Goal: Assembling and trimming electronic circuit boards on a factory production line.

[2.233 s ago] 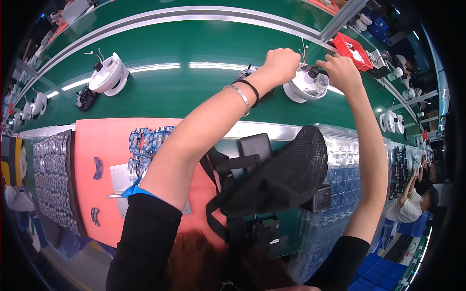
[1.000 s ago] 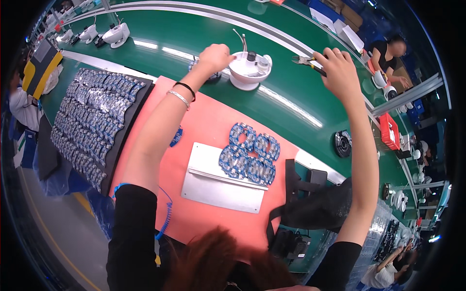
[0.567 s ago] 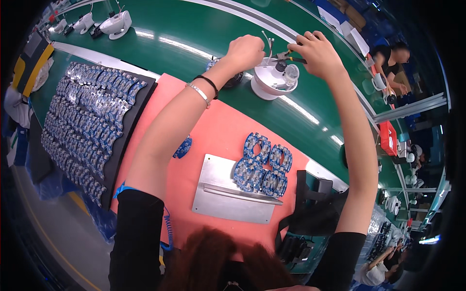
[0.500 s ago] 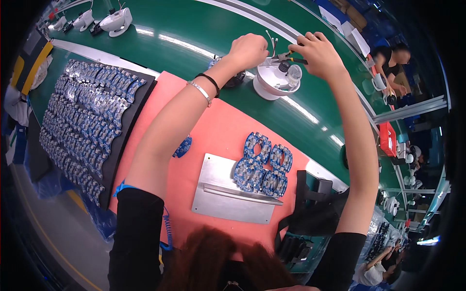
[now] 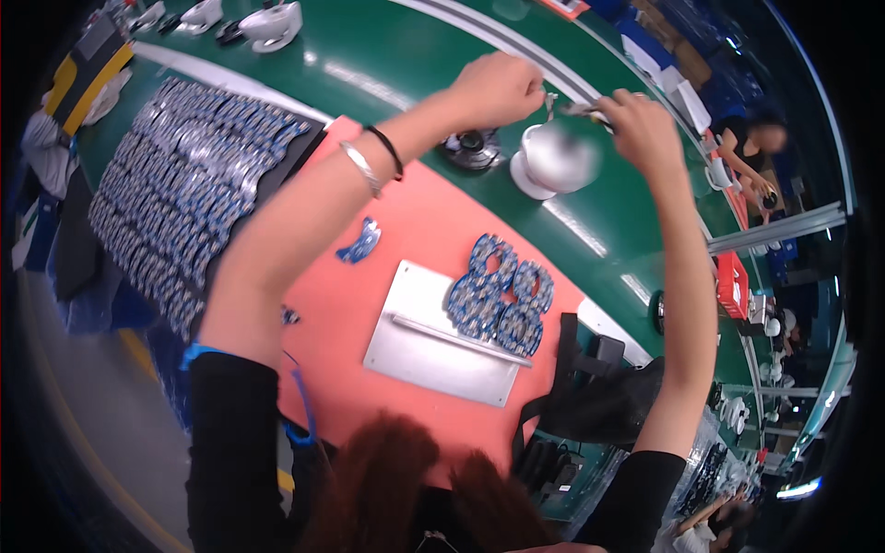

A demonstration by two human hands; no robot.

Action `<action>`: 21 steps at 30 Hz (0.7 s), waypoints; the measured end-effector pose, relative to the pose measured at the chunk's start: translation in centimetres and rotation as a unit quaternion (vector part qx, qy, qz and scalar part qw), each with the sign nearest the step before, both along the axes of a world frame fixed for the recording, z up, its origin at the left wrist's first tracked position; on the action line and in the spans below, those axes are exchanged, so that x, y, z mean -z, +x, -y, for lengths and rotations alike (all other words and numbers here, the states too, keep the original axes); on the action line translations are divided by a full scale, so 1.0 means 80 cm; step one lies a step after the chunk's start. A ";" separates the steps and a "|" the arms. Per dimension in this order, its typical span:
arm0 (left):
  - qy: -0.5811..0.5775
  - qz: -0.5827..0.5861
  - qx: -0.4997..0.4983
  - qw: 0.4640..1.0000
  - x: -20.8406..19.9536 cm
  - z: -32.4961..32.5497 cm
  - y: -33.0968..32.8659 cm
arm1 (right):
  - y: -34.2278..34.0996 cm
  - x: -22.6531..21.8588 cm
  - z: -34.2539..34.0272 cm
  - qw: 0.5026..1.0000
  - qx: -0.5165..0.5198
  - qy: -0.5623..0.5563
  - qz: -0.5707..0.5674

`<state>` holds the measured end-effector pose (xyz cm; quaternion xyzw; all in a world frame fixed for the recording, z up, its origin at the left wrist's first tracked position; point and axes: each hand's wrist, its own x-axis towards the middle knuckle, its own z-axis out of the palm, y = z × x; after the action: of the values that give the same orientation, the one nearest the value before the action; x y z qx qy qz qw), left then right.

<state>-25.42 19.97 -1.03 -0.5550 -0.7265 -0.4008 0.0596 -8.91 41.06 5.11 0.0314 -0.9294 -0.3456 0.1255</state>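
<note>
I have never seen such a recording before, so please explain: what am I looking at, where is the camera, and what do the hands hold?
There is no machine here. A person works with two bare hands, and a wide fisheye camera worn on the head looks down at them, so straight edges bend near the rim. The hair at the bottom is the person's own.

Both arms reach forward over a green conveyor belt. The left hand and the right hand meet just above a white round housing on the belt. Each pinches something small and metallic; what exactly is too small to tell.

Nearer lies a salmon-pink mat. On it are a grey metal plate, a pile of blue ring-shaped circuit boards and one loose blue piece. To the left, a black tray holds many more such boards. Another person works farther along.
</note>
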 end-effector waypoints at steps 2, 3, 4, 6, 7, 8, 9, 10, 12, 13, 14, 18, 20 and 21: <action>-0.047 -0.023 0.042 0.998 -0.073 0.069 0.028 | 0.034 -0.035 0.015 0.996 -0.030 -0.048 -0.067; -0.024 -0.057 0.052 0.997 -0.101 0.124 0.041 | 0.044 -0.054 0.054 0.994 -0.003 -0.078 -0.076; -0.090 -0.042 0.063 0.993 -0.129 0.177 0.058 | 0.055 -0.067 0.074 0.992 -0.015 -0.105 -0.069; -0.068 -0.086 0.045 0.993 -0.157 0.294 0.098 | 0.075 -0.077 0.125 0.984 -0.060 -0.159 -0.061; -0.057 -0.176 0.056 0.981 -0.160 0.351 0.111 | 0.085 -0.069 0.158 0.975 -0.073 -0.204 -0.049; -0.133 -0.163 0.103 0.972 -0.169 0.394 0.124 | 0.105 -0.062 0.185 0.971 -0.091 -0.219 -0.019; -0.183 -0.036 0.091 0.978 -0.160 0.439 0.139 | 0.129 -0.057 0.215 0.967 -0.102 -0.233 0.008; -0.236 0.058 0.016 0.970 -0.168 0.507 0.170 | 0.140 -0.041 0.262 0.954 -0.112 -0.277 0.026; -0.179 0.182 -0.146 0.956 -0.116 0.600 0.195 | 0.190 -0.053 0.324 0.975 -0.117 -0.181 0.061; -0.128 0.304 -0.275 0.903 -0.058 0.666 0.227 | 0.183 -0.004 0.357 0.955 -0.170 -0.217 0.112; -0.074 0.385 -0.355 0.849 -0.002 0.712 0.247 | 0.191 0.011 0.376 0.942 -0.213 -0.223 0.133; -0.031 0.500 -0.505 0.703 0.200 0.801 0.273 | 0.214 0.058 0.415 0.906 -0.236 -0.272 0.221; -0.329 0.192 -0.572 0.727 0.298 0.880 0.278 | 0.212 0.069 0.432 0.904 -0.237 -0.279 0.221; -0.459 0.077 -0.599 0.651 0.302 0.857 0.279 | 0.212 0.082 0.437 0.907 -0.221 -0.279 0.227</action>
<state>-3.08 -48.57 -25.21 0.0777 -0.9943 0.0656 -0.0317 8.02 6.08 -1.42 0.2774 -0.9605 -0.0194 -0.0123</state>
